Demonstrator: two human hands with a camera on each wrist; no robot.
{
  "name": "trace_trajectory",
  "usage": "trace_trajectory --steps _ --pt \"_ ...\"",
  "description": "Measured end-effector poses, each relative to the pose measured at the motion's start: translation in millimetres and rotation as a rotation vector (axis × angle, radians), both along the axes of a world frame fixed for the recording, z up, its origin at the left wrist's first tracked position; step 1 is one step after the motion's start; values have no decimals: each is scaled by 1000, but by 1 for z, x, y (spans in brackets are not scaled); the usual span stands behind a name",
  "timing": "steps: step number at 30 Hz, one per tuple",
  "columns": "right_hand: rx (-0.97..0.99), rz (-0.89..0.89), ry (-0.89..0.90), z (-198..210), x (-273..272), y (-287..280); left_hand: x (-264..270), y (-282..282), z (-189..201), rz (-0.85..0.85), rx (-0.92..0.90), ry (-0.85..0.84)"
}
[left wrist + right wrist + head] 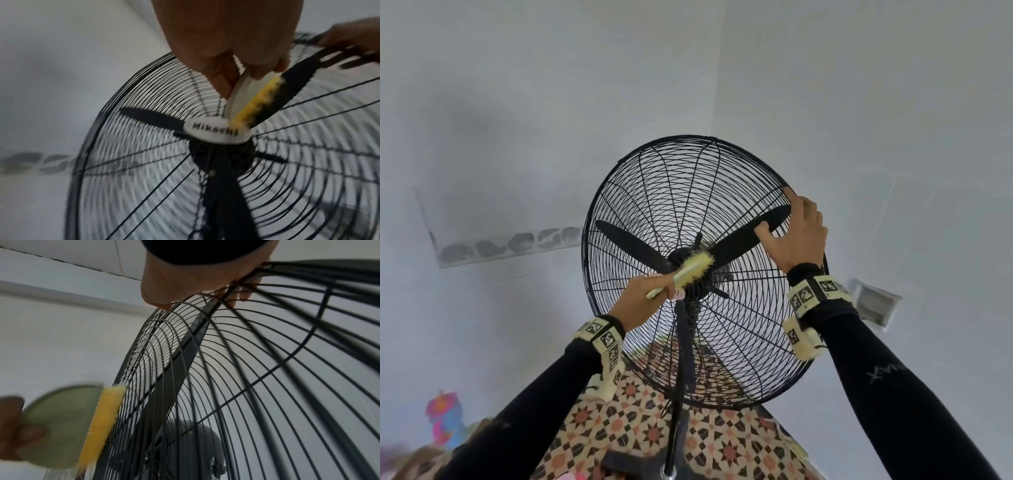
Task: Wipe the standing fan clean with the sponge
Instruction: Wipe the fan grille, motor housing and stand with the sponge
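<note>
Blades (626,240) inside fan cage (647,192) (black)

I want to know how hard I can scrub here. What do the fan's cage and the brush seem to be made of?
Cage: thin black wire, likely painted or coated metal, judging by the fine rings crossed by straight spokes.
Brush: a pale, smooth body, probably plastic, with soft yellow bristles, likely synthetic; they look fuzzy at the tips. The left hand grips it, bristles against the wires near the hub.
</note>
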State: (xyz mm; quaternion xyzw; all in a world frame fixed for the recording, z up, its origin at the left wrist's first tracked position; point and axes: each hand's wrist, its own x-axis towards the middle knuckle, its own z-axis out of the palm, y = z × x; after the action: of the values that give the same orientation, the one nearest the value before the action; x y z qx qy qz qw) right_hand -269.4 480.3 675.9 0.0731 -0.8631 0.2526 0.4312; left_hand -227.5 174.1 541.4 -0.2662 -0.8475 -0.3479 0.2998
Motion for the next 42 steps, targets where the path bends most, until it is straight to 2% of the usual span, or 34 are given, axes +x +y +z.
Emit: trace_trajectory --steps 3,5,10,14,16,19,23,26,29,32,34,36,38,42 --pt "-18 4 -8 0 3 5 -1 -17 -19 78 31 -46" --pt "-15 8 -9 1 3 0 9 -22 -15 101 47 -45" --pt "-10 8 -3 2 2 -5 7 -3 6 10 2 24" --pt "-47 24 1 -1 5 5 1 -19 -32 109 51 -106" --pt "-50 25 9 -2 6 3 9 -29 -38 146 45 -126" --pt "-34 25 24 -1 4 -5 19 -23 -9 108 94 -45" --pt "-44 10 37 -2 0 -2 9 -6 44 95 303 68" --pt "-53 10 55 -5 2 3 1 3 42 174 406 61" --pt "-44 5 47 -4 3 -3 1 24 11 181 357 27" --pt "-48 -20 26 -1 1 -5 11 43 -11 76 215 1" --pt "-46 -14 19 -2 0 -2 12 37 -16 78 217 27" --pt "-41 -8 27 -4 2 0 3 25 -18 162 302 90" --pt "-43 -9 31 -5 3 -1 -3 20 -22 195 326 71" --pt "-61 1 25 -2 3 -3 13 27 -24 72 175 -3"
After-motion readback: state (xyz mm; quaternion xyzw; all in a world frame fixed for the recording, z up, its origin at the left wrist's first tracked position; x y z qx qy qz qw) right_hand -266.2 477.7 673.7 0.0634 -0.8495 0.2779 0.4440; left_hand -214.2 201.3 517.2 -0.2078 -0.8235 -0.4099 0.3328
